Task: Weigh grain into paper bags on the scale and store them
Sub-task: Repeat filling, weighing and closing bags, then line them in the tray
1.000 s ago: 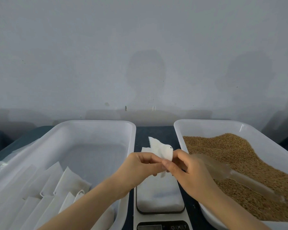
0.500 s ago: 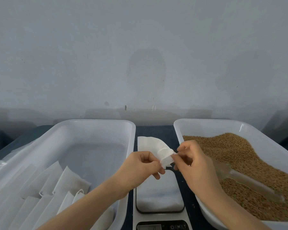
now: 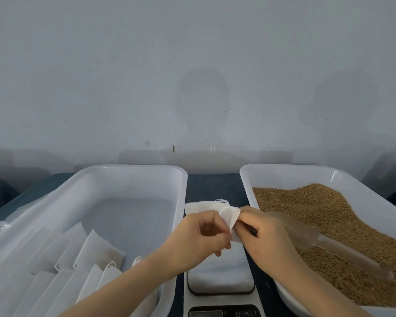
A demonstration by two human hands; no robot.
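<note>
Paper bag: one, hanging over the one scale.
Left hand: grip pinching it.
Right hand: grip pinching it.

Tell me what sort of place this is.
Probably a small grain-packing or sample-weighing bench: a digital scale sits in the middle, with loose grain and a scoop on one side and flat paper bags on the other.

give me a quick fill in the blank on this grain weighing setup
The left hand and right hand both pinch a white ____.
The clear scoop lies on the ____ in the right tray.
Spare bags lie in the other tray, ____ of the scale.
Missing: paper bag; grain; left.
</note>
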